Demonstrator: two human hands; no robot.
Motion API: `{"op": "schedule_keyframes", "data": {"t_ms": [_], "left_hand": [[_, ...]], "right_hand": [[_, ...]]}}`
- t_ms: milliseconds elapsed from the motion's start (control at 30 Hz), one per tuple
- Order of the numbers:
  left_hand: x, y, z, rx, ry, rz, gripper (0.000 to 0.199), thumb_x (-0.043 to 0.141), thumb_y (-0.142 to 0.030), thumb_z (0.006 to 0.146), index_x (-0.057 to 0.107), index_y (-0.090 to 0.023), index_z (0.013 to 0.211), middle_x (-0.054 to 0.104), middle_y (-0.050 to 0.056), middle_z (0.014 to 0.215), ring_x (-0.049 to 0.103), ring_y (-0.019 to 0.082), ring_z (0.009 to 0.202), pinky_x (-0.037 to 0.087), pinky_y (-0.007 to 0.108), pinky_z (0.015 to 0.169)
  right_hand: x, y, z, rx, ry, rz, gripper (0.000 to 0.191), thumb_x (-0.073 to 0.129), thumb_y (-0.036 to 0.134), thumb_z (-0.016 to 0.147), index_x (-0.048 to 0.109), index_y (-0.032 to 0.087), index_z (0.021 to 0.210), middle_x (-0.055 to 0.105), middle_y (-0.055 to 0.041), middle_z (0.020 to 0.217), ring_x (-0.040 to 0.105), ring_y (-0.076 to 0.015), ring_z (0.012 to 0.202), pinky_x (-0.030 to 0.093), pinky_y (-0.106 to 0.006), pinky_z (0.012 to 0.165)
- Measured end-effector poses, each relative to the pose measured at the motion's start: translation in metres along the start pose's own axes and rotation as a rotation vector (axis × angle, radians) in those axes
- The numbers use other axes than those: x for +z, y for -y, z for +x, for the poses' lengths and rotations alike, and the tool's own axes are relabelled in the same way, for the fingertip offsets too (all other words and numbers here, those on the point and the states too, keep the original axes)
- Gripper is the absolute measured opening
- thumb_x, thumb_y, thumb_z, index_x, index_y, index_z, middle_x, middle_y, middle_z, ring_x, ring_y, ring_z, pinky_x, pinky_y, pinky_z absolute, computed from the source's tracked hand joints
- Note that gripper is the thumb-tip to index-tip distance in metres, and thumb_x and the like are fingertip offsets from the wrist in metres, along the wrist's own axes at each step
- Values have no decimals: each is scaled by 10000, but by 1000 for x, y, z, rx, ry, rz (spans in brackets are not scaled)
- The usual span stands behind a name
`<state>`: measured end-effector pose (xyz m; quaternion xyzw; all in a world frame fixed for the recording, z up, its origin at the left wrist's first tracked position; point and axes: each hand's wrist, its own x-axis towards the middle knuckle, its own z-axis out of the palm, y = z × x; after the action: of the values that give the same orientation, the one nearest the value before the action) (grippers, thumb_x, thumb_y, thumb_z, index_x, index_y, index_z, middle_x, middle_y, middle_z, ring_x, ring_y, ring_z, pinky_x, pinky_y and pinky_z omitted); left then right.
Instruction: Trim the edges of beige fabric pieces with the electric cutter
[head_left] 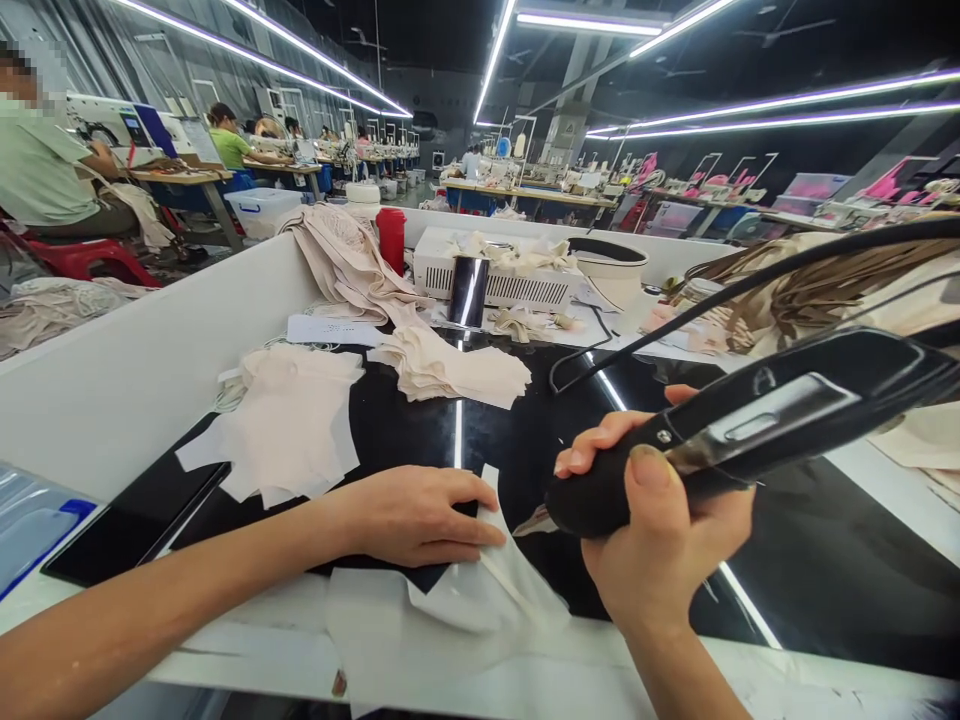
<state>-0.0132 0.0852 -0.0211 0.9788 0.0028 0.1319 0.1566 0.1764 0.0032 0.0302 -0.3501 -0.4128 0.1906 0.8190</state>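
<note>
My left hand (pixel 427 515) lies on a piece of thin white and beige fabric (pixel 487 590), its fingers stretched out and pressing near a narrow strip of it. That piece lies on a glossy black surface and drapes over the front table edge. My right hand (pixel 660 540) is closed around a thick black corded hand tool (pixel 750 420) with a silver lever. Its flat metal tip (pixel 536 522) points left, close to the fabric; I cannot tell whether it touches. A pile of cut pale pieces (pixel 296 415) lies beyond my left forearm, and a stack of cream pieces (pixel 450 370) lies beyond my left hand.
A white vented box (pixel 495 275) stands at the back, with a red cup (pixel 391 240) and a black cylinder (pixel 469 290) near it. A black cable (pixel 720 295) arches over the right side. White side walls (pixel 150 370) border the table. People sit at sewing machines at left.
</note>
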Motion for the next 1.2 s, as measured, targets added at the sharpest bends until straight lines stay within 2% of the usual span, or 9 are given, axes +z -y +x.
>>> {"op": "schedule_keyframes", "data": {"t_ms": [267, 533, 667, 900, 1200], "left_hand": [[2, 0, 0, 9, -27, -5, 291, 539, -307, 1096, 683, -227, 1337, 630, 132, 1334, 628, 248, 1228, 526, 325, 1069], [4, 1, -1, 7, -49, 7, 289, 562, -321, 1083, 710, -231, 1315, 623, 143, 1317, 619, 265, 1240, 541, 332, 1054], [5, 2, -1, 0, -50, 11, 304, 563, -333, 1081, 713, -233, 1326, 614, 142, 1310, 612, 271, 1240, 544, 337, 1042], [9, 2, -1, -1, -113, 43, 288, 589, -352, 1068, 737, -257, 1296, 610, 145, 1281, 617, 272, 1203, 556, 334, 1012], [8, 2, 0, -3, -89, 37, 312, 560, -353, 1081, 730, -239, 1316, 602, 150, 1294, 604, 279, 1218, 535, 351, 1035]], "right_hand": [[4, -9, 0, 34, 21, -37, 412, 802, 308, 862, 583, 275, 1208, 668, 55, 798, 623, -142, 565, 562, -321, 567], [9, -11, 5, 2, -20, -5, 438, 816, 317, 826, 599, 261, 1203, 666, 60, 772, 607, -136, 538, 564, -300, 527], [10, -15, 6, 20, 8, -7, 430, 810, 305, 834, 595, 266, 1205, 669, 61, 775, 611, -135, 548, 568, -298, 534], [12, -17, 11, 10, -15, -3, 401, 786, 270, 825, 605, 263, 1183, 657, 63, 770, 605, -132, 537, 573, -293, 506], [13, -26, 12, 8, 22, -13, 390, 786, 287, 867, 572, 261, 1192, 666, 60, 816, 613, -126, 573, 580, -293, 540]]}}
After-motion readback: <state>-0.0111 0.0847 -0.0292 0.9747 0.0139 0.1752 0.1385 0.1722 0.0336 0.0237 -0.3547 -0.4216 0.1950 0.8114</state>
